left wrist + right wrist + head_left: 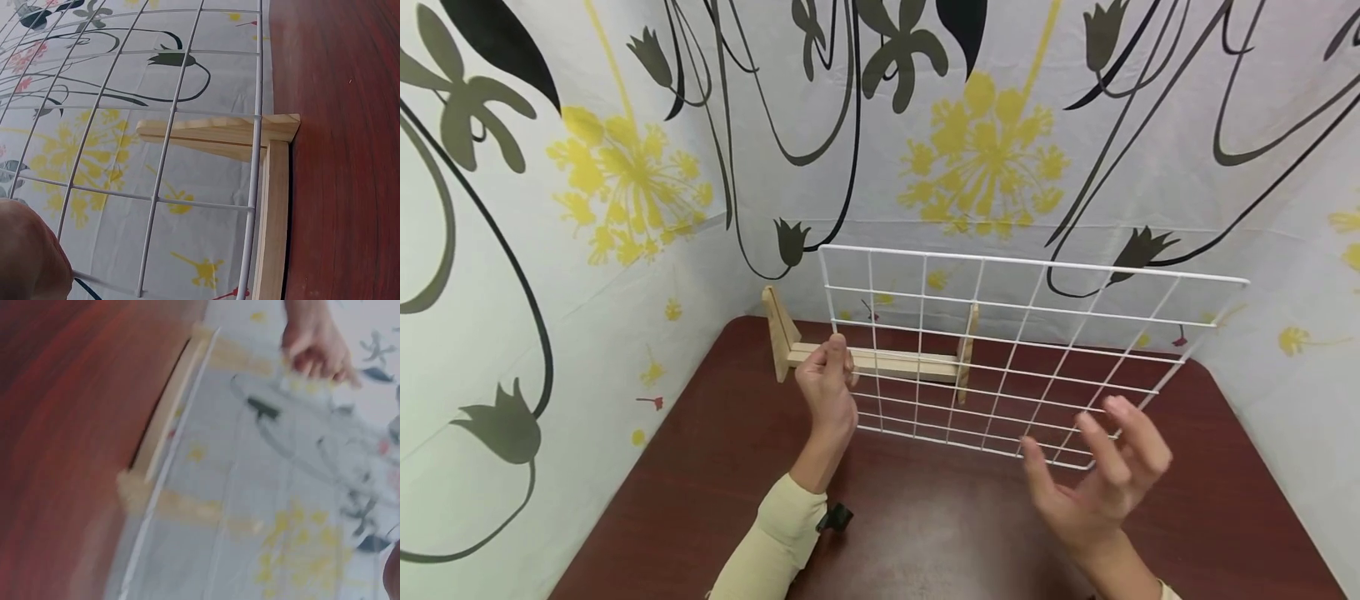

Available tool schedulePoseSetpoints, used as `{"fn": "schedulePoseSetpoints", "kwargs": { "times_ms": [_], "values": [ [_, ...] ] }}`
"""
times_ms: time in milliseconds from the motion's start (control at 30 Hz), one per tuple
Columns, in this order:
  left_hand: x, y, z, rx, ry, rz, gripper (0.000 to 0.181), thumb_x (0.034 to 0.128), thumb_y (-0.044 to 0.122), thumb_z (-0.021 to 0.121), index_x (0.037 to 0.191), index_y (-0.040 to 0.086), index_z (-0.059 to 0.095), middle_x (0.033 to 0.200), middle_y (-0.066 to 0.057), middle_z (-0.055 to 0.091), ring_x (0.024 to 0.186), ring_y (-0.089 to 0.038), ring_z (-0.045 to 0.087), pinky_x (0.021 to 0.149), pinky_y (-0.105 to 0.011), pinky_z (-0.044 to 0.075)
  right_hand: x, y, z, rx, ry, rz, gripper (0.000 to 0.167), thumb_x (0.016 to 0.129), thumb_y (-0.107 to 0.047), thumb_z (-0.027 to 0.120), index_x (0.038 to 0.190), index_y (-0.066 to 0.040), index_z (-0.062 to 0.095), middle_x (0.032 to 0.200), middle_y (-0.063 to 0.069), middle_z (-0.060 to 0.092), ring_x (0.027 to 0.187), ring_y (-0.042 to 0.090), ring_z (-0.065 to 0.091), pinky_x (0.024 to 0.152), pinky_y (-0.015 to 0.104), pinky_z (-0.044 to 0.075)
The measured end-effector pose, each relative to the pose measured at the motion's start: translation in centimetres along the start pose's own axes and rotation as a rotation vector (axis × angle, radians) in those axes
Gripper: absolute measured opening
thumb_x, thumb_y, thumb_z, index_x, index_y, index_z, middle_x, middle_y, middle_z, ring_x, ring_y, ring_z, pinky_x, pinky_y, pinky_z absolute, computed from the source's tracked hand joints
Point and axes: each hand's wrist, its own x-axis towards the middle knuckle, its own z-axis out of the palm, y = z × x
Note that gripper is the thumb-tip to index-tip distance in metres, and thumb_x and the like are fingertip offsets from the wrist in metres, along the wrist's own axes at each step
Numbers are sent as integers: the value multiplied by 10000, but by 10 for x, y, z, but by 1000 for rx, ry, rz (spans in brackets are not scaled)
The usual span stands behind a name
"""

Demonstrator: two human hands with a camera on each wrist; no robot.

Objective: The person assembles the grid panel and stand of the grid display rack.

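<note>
A white wire grid panel (925, 254) is held up, tilted, above the table. My left hand (829, 387) pinches its left edge between thumb and fingers. Near the panel's lower right corner is my right hand (1108, 475), its fingers spread and slightly bent; whether a fingertip touches the wire I cannot tell. Behind the panel stands a pale wooden rack (910, 365), two upright end pieces joined by a low crossbar. The left wrist view shows the panel's edge wire (258, 81) passing in front of the rack (275, 219). The right wrist view is blurred.
The dark red-brown table (925, 517) carries the rack near its back edge. A white cloth (865, 192) with grey and yellow flowers hangs behind and along the sides. A small black device (835, 518) sits at the left wrist.
</note>
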Motion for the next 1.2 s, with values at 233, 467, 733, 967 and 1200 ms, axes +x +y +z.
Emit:
{"fn": "schedulePoseSetpoints", "kwargs": {
  "times_ms": [233,467,733,967,1200],
  "values": [
    [-1,1,2,-27,2,1,530,937,430,805,604,97,561,557,73,481,438,7,304,430,-192,178,-1,-20,22,31,-234,42,529,893,-321,851,1290,-20,674,1437,252,528,1390,414,504,1161,401,455],
    [-2,0,4,-26,15,-12,570,912,468,817,603,81,535,552,72,468,447,8,310,447,-258,140,-1,-26,51,-53,-330,77,583,907,-339,837,1389,-71,649,1559,260,459,1484,440,440,1264,550,349],
    [-4,1,5,-41,26,-14,521,921,441,818,605,115,563,556,70,472,458,0,307,446,-228,170,2,-20,74,-152,-350,143,570,924,-338,809,1413,-101,636,1622,200,427,1510,407,433,1252,490,372],
    [-7,1,6,-48,35,-12,579,912,447,828,608,52,534,560,56,477,464,4,310,459,-197,207,-2,-14,81,-143,-352,173,558,848,-156,846,1372,-87,666,1589,203,460,1448,380,502,1072,373,472],
    [-8,-1,4,-56,20,-1,604,915,444,821,624,15,510,568,59,465,471,-3,293,462,-210,180,-4,-8,86,-181,-314,151,433,889,-58,772,1316,-108,720,1521,177,486,1287,396,548,1074,437,460]
  ]
}}
